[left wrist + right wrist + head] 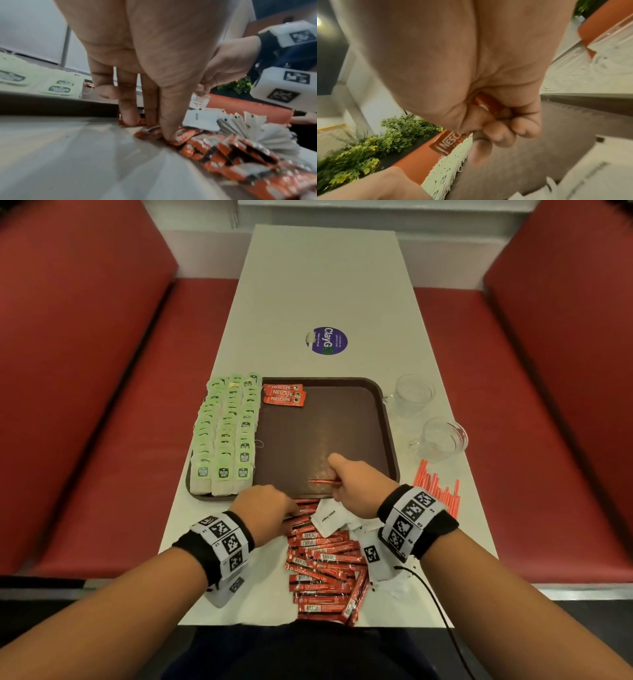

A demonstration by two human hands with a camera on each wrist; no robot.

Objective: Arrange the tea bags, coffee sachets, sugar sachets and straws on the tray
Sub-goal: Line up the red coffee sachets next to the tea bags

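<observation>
Two hands busy: R hand (356,484) grips sachet (323,482) over tray (388,419); L hand (265,510) fingers straight, apparently pressing sachet pile (325,563).

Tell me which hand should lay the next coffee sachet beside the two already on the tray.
Right. The right hand already grips a coffee sachet above the tray; the left hand is down at the sachet pile on the table.

Dim, warm indoor light; strong wide-angle bending.
Faint sheen on the dark brown plastic tray (342,419); wrist views blurred, softest beside it.
</observation>
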